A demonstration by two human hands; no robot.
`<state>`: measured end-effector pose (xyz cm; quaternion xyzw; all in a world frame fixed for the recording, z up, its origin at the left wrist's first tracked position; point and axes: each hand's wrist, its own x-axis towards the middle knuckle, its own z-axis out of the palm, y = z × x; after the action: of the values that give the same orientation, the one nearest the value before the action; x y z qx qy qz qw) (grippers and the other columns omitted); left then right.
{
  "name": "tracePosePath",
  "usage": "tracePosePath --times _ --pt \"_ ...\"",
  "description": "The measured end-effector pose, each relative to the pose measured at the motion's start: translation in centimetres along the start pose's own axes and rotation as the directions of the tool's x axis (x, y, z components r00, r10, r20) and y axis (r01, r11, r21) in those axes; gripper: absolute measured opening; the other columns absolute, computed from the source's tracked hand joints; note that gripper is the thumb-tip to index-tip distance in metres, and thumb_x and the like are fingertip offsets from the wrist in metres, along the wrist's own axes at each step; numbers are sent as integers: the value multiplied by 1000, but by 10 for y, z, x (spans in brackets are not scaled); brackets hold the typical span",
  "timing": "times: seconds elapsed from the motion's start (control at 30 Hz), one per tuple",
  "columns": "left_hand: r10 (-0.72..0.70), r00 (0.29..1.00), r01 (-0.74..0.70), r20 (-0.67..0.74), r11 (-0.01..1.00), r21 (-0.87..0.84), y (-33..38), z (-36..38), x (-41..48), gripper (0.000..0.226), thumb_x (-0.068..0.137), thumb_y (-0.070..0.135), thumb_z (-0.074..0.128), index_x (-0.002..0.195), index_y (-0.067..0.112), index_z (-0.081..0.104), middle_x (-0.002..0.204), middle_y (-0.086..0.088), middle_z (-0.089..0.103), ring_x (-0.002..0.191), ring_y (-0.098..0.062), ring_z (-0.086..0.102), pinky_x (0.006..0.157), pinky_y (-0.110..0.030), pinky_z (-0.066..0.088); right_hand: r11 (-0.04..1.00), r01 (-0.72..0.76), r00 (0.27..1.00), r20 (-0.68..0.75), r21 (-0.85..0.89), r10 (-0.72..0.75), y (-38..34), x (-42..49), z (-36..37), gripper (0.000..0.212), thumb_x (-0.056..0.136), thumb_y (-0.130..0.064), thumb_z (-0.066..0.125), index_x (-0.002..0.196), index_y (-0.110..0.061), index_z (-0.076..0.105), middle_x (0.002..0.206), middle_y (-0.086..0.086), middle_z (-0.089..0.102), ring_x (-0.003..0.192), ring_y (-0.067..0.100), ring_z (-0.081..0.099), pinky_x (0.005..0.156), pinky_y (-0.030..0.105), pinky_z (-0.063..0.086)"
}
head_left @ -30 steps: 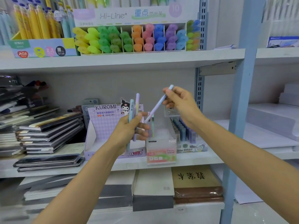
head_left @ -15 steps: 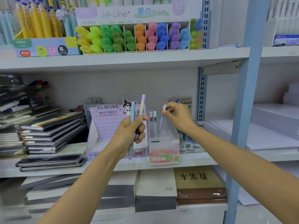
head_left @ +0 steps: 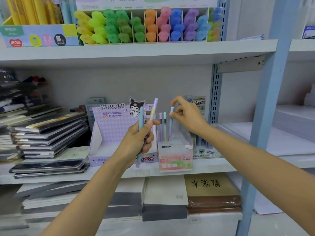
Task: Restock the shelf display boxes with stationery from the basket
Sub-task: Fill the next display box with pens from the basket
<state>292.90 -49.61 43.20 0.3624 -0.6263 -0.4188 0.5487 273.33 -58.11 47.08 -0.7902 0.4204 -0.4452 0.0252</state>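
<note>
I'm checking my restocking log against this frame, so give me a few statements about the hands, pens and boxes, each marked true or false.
1. The right hand pinches the top of a blue pen standing in the clear box. True.
2. The left hand is empty. False: it grips two pens.
3. The clear box holds three upright pens. True.
4. The Kuromi box stands to the right of the clear box. False: it stands to its left.
</note>
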Motion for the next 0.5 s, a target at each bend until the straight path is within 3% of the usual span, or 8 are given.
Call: tracePosePath --times 0.07,0.2,0.33,0.4,0.5 --pt "-4 1000 4 -2 1000 -5 -2 1 1 29 101 38 45 109 20 66 59 3 38 43 -10 28 39 -19 29 998 35 998 -44 -47 -37 1 0 3 16 88 -21 69 99 -19 58 83 -8 63 70 8 54 74 40 53" --pt "-2 1000 2 -5 1000 11 -4 1 1 29 102 37 45 108 19 66 57 6 39 41 -8 27 38 -18 26 990 36 997 -62 -133 -44 6 0 9 14 90 -29 66 98 -17 69 98 3 59 95 14 48 86 38 45" --pt "-4 1000 5 -10 999 45 -1 3 0 32 101 39 46 105 16 69 58 6 42 43 -9 30 39 -18 27 997 -18 999 -28 -81 15 2 -3 4 19 93 -28 63 102 -15 74 97 6 53 98 17 44 86 34 41" --pt "0 1000 1 -6 997 77 1 4 -2 32 100 41 46 103 19 71 59 5 44 43 -9 32 40 -18 29 999 -30 998 -53 32 31 -4 -7 -3 22 95 -28 59 109 -16 72 95 1 52 92 14 47 82 27 39" --pt "8 1000 -10 20 994 109 6 9 -3 31 99 43 47 102 23 72 60 3 47 43 -10 35 40 -18 31 886 -77 997 10 457 82 -22 -14 -17 30 97 -30 54 124 -18 63 96 -4 62 73 2 54 70 19 44"
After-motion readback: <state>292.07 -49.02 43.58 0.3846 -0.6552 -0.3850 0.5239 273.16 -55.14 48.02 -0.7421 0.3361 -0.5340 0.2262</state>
